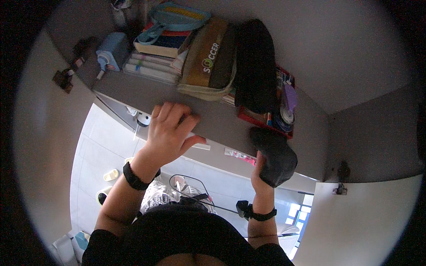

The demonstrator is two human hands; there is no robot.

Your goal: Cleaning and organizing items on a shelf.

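Note:
My right hand [261, 176] grips a dark, soft-looking bundle [279, 161], perhaps a cloth or pouch, at the front edge of a grey cabinet shelf [216, 114]. Most of its fingers are hidden behind the bundle. My left hand [171, 128] is held palm down at the shelf's front, fingers apart and nothing in it. Nearest to it on the shelf lies a brown and tan zipped case [208, 63] with lettering. A black fabric item [255, 63] leans beside the case, partly over a red box [263, 120] of small things.
Left on the shelf are a light blue bottle-like container [113, 51], stacked books [159, 46] and a blue zipped pouch [178, 16]. Cabinet doors stand open at left [50, 133] and right [362, 219]. Below, a slipper [111, 175] lies on the tiled floor [96, 146].

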